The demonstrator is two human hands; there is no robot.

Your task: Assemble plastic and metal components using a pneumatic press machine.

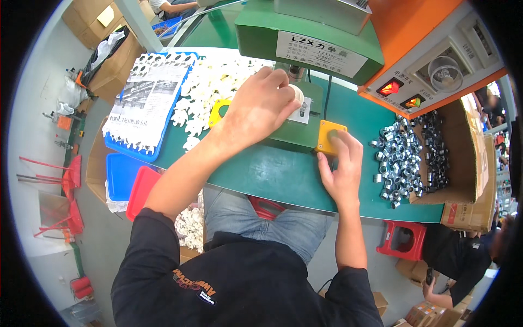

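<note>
My left hand (262, 103) is closed in a pinch on a cream-coloured round plastic part (297, 95), right under the ram (296, 72) of a green press (310, 43). Below the part, a small metal plate (300, 113) sits on the press base. My right hand (344, 166) lies over a yellow push-button box (325, 136), fingertips on its top and thumb apart near its front edge. It grips nothing. A second yellow button box (216, 111) is partly hidden behind my left wrist.
Cream plastic parts (199, 90) lie heaped at the left, beside a blue tray (131, 148) with papers on it. At the right, metal rings (396, 158) spill from a cardboard box (467, 158). An orange control cabinet (430, 54) overhangs the table. A person (463, 267) sits at the lower right.
</note>
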